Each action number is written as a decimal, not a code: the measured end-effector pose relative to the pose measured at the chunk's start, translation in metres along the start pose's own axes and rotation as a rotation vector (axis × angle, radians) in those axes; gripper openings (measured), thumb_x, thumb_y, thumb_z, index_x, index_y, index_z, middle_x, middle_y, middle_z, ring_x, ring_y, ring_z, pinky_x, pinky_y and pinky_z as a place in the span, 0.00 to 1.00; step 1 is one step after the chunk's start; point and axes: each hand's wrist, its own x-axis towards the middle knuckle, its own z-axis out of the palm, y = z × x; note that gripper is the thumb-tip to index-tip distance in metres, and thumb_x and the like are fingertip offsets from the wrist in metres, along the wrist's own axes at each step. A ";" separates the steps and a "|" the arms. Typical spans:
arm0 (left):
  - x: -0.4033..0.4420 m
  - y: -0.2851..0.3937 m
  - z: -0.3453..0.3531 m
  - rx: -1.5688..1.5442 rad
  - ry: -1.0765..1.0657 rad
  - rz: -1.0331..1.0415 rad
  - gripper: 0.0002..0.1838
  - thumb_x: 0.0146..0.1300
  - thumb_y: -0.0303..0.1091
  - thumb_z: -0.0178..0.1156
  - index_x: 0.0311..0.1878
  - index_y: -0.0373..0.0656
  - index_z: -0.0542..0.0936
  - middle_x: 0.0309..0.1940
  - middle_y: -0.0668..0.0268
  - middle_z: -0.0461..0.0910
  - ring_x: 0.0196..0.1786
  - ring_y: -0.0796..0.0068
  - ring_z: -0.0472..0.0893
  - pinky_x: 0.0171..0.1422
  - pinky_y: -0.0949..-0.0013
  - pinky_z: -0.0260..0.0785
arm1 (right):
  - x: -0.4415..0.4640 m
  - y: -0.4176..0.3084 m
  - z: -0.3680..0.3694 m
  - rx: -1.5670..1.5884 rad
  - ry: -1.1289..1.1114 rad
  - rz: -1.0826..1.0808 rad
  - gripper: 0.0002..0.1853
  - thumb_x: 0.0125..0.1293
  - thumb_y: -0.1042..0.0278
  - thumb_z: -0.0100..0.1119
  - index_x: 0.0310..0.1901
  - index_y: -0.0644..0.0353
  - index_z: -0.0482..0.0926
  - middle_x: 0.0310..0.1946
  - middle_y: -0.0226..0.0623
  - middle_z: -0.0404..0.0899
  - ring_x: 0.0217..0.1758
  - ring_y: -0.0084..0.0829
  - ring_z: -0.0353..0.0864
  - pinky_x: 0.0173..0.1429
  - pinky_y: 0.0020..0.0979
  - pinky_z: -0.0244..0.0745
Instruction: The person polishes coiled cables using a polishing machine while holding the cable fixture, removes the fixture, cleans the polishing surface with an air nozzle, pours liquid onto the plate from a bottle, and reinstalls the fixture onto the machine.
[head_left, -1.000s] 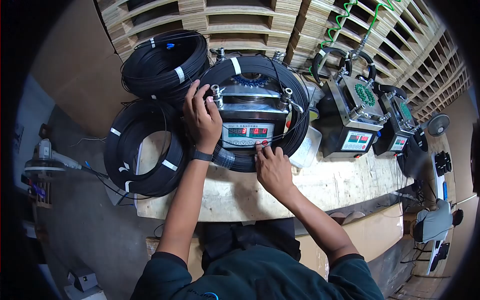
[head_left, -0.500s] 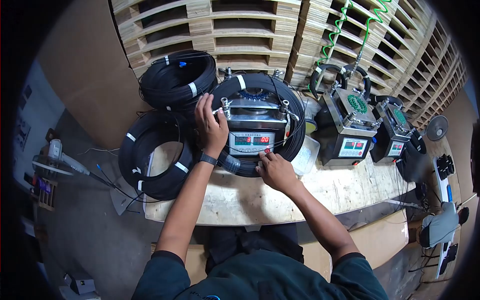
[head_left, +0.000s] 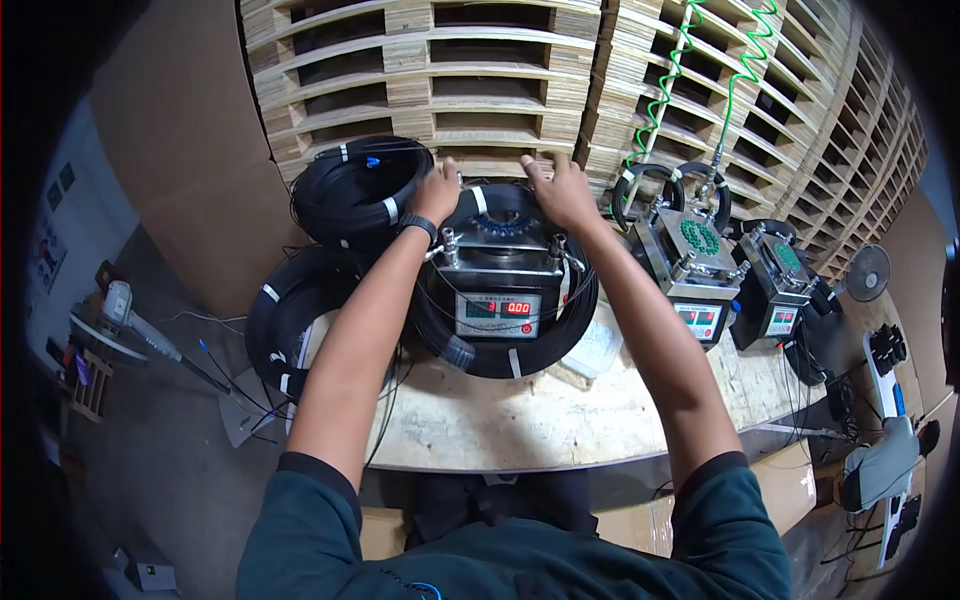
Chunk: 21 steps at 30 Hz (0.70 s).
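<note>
My left hand [head_left: 437, 194] is at the back left corner of a metal polishing machine [head_left: 497, 318] with a lit display. Its fingers curl around something hidden there, where a clamp knob stood in view before. At the back right corner, my right hand [head_left: 566, 196] has its thumb and fingers apart, and nothing shows between them. A coil of black cable [head_left: 540, 358] with white tape bands encircles the machine. Two front clamp knobs, the left knob [head_left: 449, 241] among them, stand on its top plate. Blue-tipped connectors [head_left: 505, 226] ring the plate's middle.
More black cable coils [head_left: 300, 300] lie on the left. Two similar machines [head_left: 697, 270] with green parts stand right, near a clear plastic box [head_left: 593, 350] on the wooden table [head_left: 480, 430]. Stacked pallets [head_left: 480, 70] rise behind. A person [head_left: 885, 465] sits far right.
Both hands have moved to the machine's far side: the left from its left side, the right from the front panel buttons. The view has tilted up slightly.
</note>
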 end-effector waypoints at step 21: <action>0.017 -0.015 0.012 -0.230 -0.179 -0.168 0.59 0.68 0.77 0.29 0.62 0.17 0.72 0.65 0.29 0.67 0.75 0.41 0.64 0.77 0.59 0.55 | 0.028 0.076 0.049 0.200 -0.323 0.335 0.59 0.63 0.16 0.36 0.62 0.79 0.72 0.61 0.72 0.72 0.70 0.58 0.71 0.74 0.41 0.62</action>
